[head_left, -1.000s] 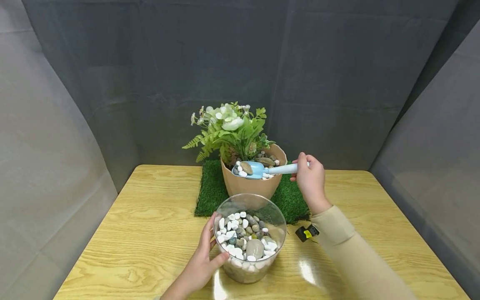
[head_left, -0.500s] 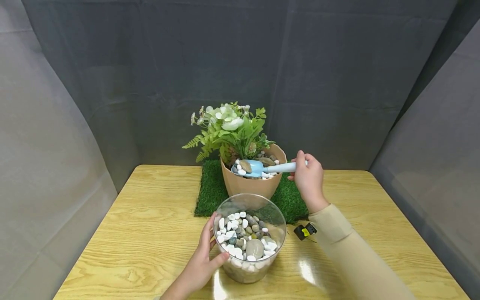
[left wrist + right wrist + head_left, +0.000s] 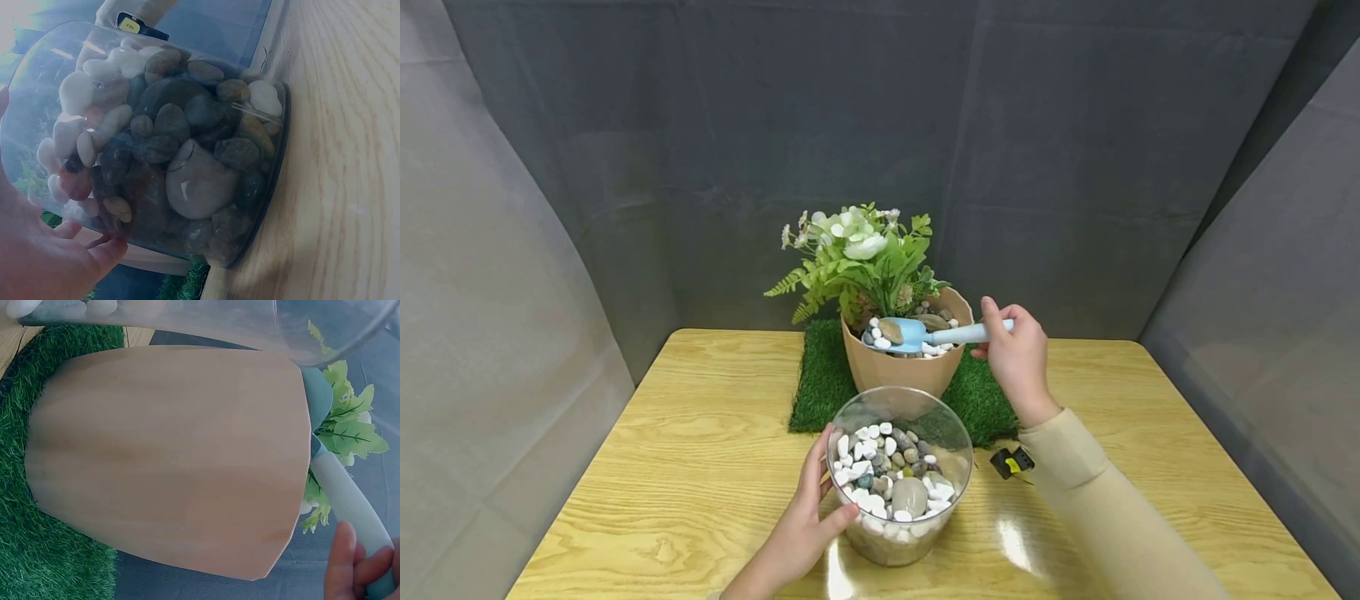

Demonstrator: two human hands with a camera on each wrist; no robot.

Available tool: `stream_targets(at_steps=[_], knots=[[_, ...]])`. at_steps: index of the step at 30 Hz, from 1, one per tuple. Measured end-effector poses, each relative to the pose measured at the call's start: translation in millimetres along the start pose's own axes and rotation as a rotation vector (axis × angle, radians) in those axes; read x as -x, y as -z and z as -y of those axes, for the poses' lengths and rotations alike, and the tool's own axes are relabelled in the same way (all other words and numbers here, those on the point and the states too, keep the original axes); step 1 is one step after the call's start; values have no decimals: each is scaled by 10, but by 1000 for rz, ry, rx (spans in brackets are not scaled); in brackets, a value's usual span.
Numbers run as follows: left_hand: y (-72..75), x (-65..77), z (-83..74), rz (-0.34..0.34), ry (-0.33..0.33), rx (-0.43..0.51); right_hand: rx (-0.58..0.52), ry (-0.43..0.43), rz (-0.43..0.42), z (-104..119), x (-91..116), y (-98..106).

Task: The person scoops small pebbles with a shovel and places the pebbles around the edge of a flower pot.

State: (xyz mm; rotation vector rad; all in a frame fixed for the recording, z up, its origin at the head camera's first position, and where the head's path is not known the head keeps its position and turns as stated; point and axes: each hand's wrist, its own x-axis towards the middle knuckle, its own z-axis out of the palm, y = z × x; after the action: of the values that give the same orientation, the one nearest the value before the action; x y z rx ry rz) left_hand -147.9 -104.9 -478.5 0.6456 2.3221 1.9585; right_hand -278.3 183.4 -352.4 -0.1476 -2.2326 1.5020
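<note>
My right hand (image 3: 1018, 358) grips the pale handle of a light blue garden trowel (image 3: 910, 335). On its blade lie a flat brown stone (image 3: 891, 331) and several small white and grey pebbles. The blade is over the mouth of a peach flowerpot (image 3: 902, 373), which holds green leaves, white flowers (image 3: 853, 229) and more stones. My left hand (image 3: 805, 508) is spread against the left side of a clear round container (image 3: 898, 542), thumb at the near rim. White, grey and brown pebbles (image 3: 175, 137) fill its lower part. In the right wrist view the pot wall hides most of the blade.
The flowerpot stands on a green artificial grass mat (image 3: 820, 383), with the clear container just in front of it. A wooden table (image 3: 700, 467) lies underneath. At my right sleeve is a small black device with a yellow label (image 3: 1015, 463). Grey cloth (image 3: 1037, 167) hangs behind and on both sides.
My right hand has shifted slightly up and left, and the trowel with its stones has moved a little with it. The left hand and clear container have stayed put.
</note>
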Motion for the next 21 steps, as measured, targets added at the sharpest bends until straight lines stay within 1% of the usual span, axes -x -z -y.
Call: stream_targets(at_steps=[3, 8, 12, 15, 18, 21], knots=[[-2, -2, -3, -1, 5, 4, 22, -9, 30, 13, 12, 26], [-2, -3, -10, 2, 9, 8, 116, -20, 102, 22, 21, 91], [-3, -4, -17, 3, 12, 8, 163, -6, 165, 18, 33, 148], [-4, -7, -23, 1, 15, 9, 184, 26, 193, 15, 59, 179], [-5, -10, -30, -4, 20, 7, 220, 82, 182, 10, 97, 183], [-9, -11, -31, -5, 21, 1, 256, 149, 124, 4, 130, 161]])
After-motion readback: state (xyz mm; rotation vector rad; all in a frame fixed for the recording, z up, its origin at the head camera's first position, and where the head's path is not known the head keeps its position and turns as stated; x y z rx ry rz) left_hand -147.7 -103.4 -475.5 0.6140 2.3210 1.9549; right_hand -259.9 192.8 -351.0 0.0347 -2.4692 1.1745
